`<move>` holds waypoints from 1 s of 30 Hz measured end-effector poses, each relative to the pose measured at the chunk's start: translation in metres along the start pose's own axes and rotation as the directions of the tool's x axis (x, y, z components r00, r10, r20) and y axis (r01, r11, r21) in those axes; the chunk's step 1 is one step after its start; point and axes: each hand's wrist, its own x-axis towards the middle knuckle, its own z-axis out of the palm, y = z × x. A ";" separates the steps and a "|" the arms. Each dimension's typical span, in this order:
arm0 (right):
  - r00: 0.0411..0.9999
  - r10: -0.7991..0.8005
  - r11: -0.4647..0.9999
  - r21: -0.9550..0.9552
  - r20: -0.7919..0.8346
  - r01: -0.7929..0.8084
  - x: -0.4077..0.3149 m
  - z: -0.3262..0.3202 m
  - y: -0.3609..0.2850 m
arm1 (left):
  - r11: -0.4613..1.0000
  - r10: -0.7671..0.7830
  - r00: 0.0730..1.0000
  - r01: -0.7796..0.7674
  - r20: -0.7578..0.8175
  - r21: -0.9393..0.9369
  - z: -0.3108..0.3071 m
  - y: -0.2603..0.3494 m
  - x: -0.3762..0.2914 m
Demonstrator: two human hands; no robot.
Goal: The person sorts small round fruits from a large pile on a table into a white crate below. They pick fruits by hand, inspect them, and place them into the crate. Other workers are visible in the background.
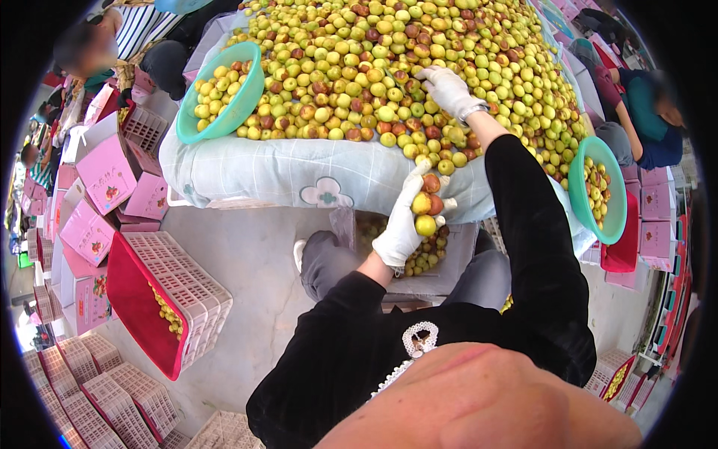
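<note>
My left hand [399, 230], in a white glove, is turned palm up beside the front edge of the padded cloth [255, 168]. Several yellow and red-brown jujubes [424, 203] rest in its curled fingers. My right hand [449, 92], also gloved in white, lies palm down over the heap of jujubes [342, 67] on the table. Its fingertips touch the fruit; whether they grip any is hidden beneath the glove. Below my left hand, between my knees, stands a lined box [457, 264] holding more jujubes, partly covered by the hand.
Turquoise basins [255, 90] [580, 191] with jujubes sit at the table's left and right corners. Left on the floor, a plastic crate [196, 303] with red lining holds fruit, near pink cartons [106, 174] and stacked crates [120, 393]. People sit at both sides.
</note>
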 end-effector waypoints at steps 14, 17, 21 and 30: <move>0.928 0.357 0.932 0.031 0.108 -0.362 -0.037 0.026 0.048 | 0.997 -0.060 0.998 0.061 -0.025 0.042 -0.005 -0.008 0.010; 0.965 0.262 0.854 0.458 0.031 -0.247 -0.065 0.006 0.019 | 0.997 -0.073 0.996 0.074 -0.059 0.006 -0.009 -0.008 0.008; 0.950 -0.124 0.607 0.779 0.288 -0.157 -0.126 -0.044 -0.041 | 0.985 -0.169 0.985 0.170 -0.029 0.019 -0.003 -0.008 0.013; 0.903 -0.286 0.710 0.703 0.321 -0.025 -0.133 -0.048 -0.065 | 0.994 -0.101 0.990 0.097 0.099 0.048 0.001 -0.003 -0.005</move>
